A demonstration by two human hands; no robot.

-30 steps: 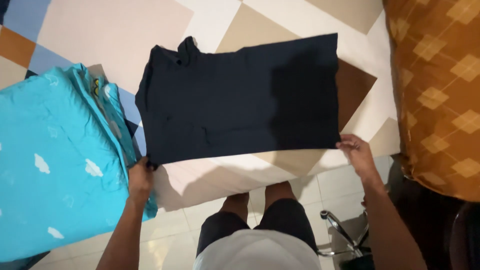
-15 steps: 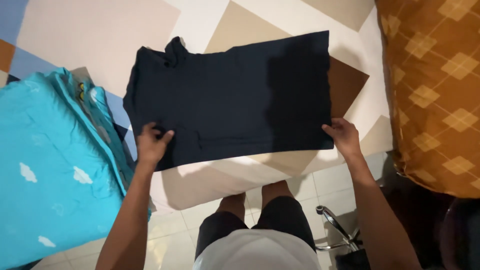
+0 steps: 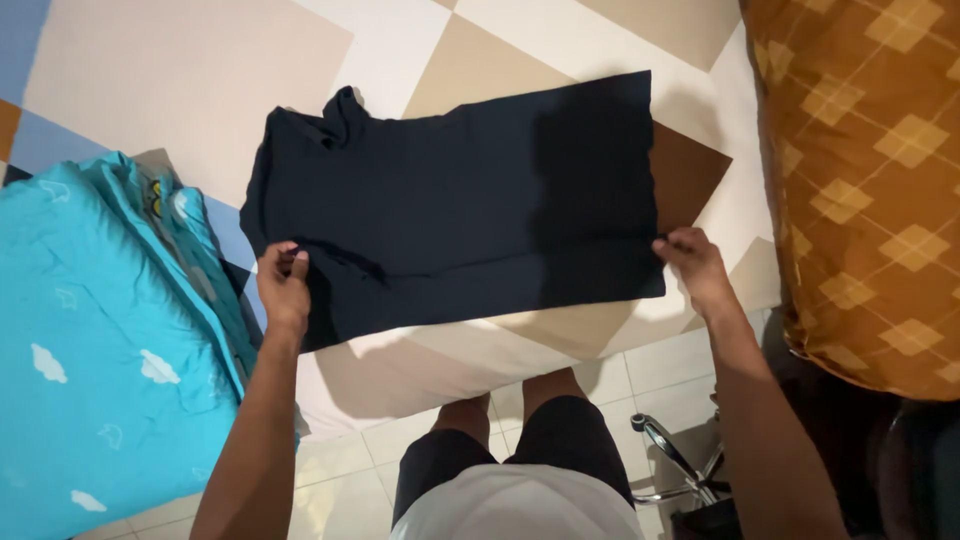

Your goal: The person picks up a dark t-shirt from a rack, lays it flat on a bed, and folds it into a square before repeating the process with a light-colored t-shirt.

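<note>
Warm indoor light falls from above and behind the person, casting a soft head-shaped shadow on the right half of the dark shirt (image 3: 455,215). The picture is fairly sharp and evenly lit, dimmer toward the lower right corner, without glare.

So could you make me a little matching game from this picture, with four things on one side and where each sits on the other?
Things:
1. dark shirt
2. turquoise cloud-print bedding
3. orange diamond-pattern pillow
4. metal chair base

Places:
A. far right
B. on the tiled floor, lower right
C. spread flat, middle of the bed
D. far left

Pairs: 1-C, 2-D, 3-A, 4-B
</note>
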